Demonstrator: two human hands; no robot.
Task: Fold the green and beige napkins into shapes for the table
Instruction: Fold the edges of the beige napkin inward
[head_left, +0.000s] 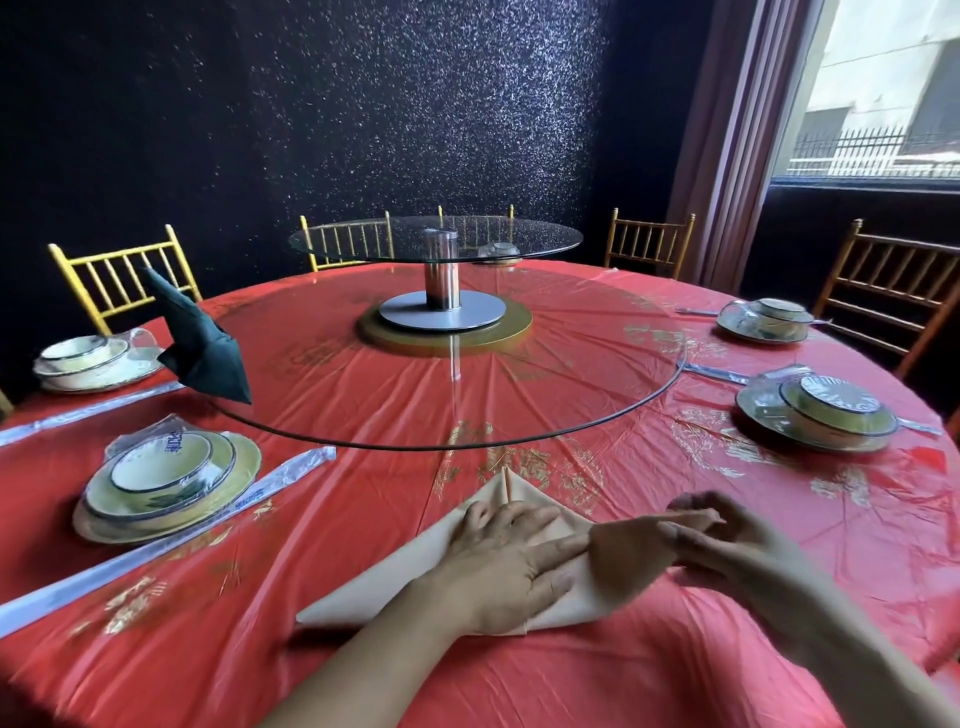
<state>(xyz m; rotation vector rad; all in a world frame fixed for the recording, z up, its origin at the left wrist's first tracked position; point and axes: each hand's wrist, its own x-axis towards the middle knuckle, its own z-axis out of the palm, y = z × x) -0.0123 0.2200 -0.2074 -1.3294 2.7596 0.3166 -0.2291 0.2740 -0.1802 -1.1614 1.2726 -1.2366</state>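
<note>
Left grip (509, 566) released, flat on beige napkin (395, 566), right grip (727, 543) pinching its corner, apex pointing away

We count two napkins: a green napkin (200, 345) and a beige napkin (395, 566). We see two hands, the left hand (498, 561) and the right hand (727, 540). Around the table (649, 649) we make out five chairs (124, 280) and five place settings (166, 483).

No legible wording anywhere: only blurred blue print on the plastic wrap of the bowl set (174, 441) at eight o'clock and on the chopstick sleeve (249, 496) just beside it, plus smeared gold motifs on the red tablecloth (363, 530) toward six o'clock.
</note>
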